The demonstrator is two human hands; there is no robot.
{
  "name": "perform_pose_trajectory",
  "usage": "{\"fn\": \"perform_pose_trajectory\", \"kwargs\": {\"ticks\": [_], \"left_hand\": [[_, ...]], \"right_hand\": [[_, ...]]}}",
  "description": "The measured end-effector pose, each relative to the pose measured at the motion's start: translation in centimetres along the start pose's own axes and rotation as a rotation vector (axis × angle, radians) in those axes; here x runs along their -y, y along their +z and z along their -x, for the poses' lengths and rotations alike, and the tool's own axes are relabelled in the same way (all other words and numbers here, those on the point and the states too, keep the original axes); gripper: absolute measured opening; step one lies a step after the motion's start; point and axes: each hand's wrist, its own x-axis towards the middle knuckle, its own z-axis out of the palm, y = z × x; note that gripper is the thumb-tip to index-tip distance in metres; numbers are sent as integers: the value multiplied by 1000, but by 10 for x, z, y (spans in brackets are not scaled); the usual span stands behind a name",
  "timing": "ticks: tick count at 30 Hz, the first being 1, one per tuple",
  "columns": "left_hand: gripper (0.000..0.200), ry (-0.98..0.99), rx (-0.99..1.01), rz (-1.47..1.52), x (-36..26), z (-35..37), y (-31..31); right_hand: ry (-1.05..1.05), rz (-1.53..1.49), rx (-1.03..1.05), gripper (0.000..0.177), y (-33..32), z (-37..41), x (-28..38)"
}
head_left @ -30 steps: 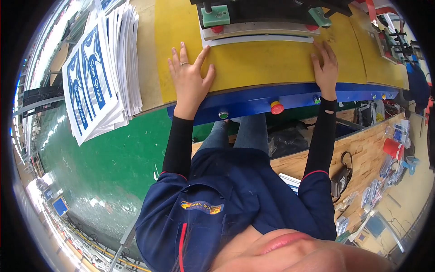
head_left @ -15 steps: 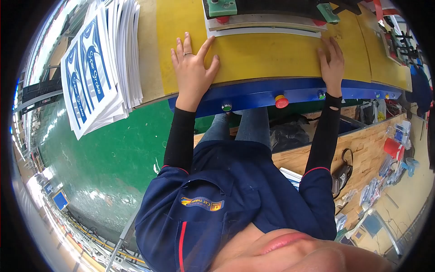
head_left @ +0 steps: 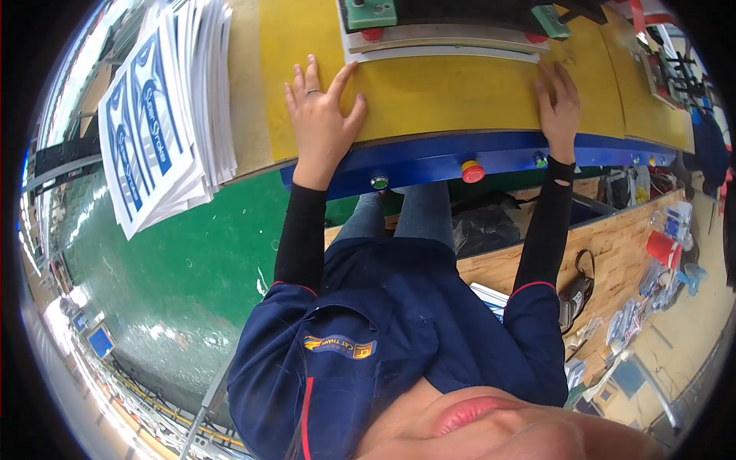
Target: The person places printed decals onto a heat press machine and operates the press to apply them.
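My left hand lies on the yellow work surface with its fingers spread. Its index fingertip reaches the near edge of a white sheet, which sticks out from beneath a press plate. My right hand rests on the same surface, its fingers stretched towards the sheet's right corner and thumb apart. Neither hand holds anything. Most of the sheet is hidden under the press, whose green clamps and red knobs show above.
A stack of printed sheets overhangs the table on the left. Along the blue front rail sit a red emergency button and green push buttons. A wooden bench with a bag stands below right.
The whole view has shifted slightly, so the scene sits a little further left. Both hands keep about the same place on the surface and at the sheet.
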Motion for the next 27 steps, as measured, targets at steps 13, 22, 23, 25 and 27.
{"fn": "perform_pose_trajectory", "kwargs": {"ticks": [13,22,23,25,27], "left_hand": [[50,6,25,-18,1,0,-1],[50,37,-9,-21,3,-1,0],[50,38,-9,-19,2,-1,0],[50,42,-10,-16,3,0,1],[50,47,-13,-10,4,0,2]], "right_hand": [[19,77,11,40,1,3,1],[28,57,-11,39,0,3,1],[24,49,-14,39,1,4,0],[19,45,-19,39,2,3,-1],[13,54,-20,39,2,3,-3]]}}
